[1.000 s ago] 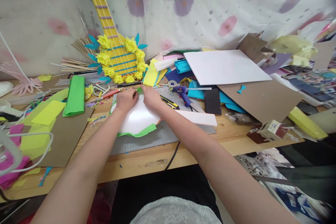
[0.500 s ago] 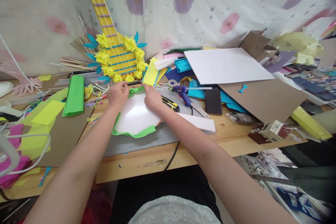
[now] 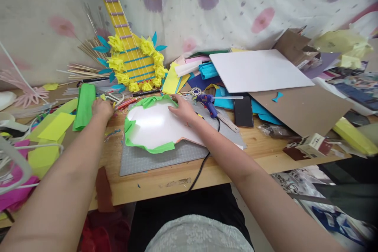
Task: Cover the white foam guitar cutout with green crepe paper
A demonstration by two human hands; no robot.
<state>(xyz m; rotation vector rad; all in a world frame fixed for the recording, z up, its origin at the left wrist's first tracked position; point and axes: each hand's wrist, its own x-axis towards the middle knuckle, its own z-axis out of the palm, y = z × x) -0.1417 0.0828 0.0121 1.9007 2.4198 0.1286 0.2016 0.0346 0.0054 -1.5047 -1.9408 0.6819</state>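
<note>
A white guitar-shaped board (image 3: 153, 124) with green crepe paper (image 3: 156, 147) folded around its rounded edge lies on the grey cutting mat (image 3: 147, 161). My right hand (image 3: 184, 111) rests on the board's upper right part, thumb and fingers apart. My left hand (image 3: 102, 109) is off to the left, beside the scissors (image 3: 115, 97) and in front of the green crepe paper roll (image 3: 84, 106). Its fingertips are turned away, so whether it grips the scissors is hidden. A utility knife (image 3: 201, 115) shows only partly behind my right hand.
The yellow paper guitar (image 3: 137, 63) with flowers leans on the curtain behind. A blue glue gun (image 3: 209, 105), its black cord (image 3: 203, 163) and a phone (image 3: 243, 111) lie right of the board. Farther right are a white foam sheet (image 3: 260, 71) and brown cardboard (image 3: 307, 112).
My left hand has left the board's upper edge and moved left to the scissors. My right hand stays at the board, its fingers more spread. The board has turned slightly, its narrow end covering the knife.
</note>
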